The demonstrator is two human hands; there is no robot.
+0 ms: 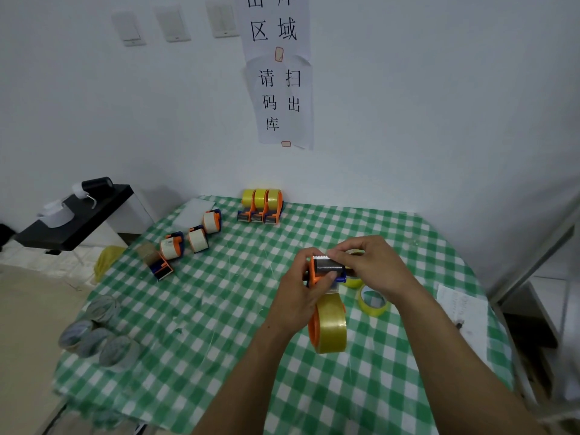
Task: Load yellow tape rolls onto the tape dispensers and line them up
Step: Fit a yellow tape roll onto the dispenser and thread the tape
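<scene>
At the far left, a black side shelf (94,211) is seen beside the tabletop (219,324), which is covered with a green-and-white checked cloth. Grey tape rolls (100,337) are clustered near the tabletop's left edge. Farther back, four dispensers with pale tape (191,243) are laid in a slanting row. Three loaded dispensers (260,205), each carrying yellow tape, are lined up side by side at the far edge against the wall. Right of centre, a tape dispenser (329,267) is held above the cloth with a yellow tape roll (332,328) mounted on its lower end. The left hand (298,296) is wrapped round the orange frame, its grip clamped on it with the thumb laid across the roller end. The right hand (373,265) is closed at the toothed cutter end, its grip pinched there. A loose yellow roll (373,301) is lying flat just beside the right wrist, and a sheet of paper (461,309) is lying near the right edge.
</scene>
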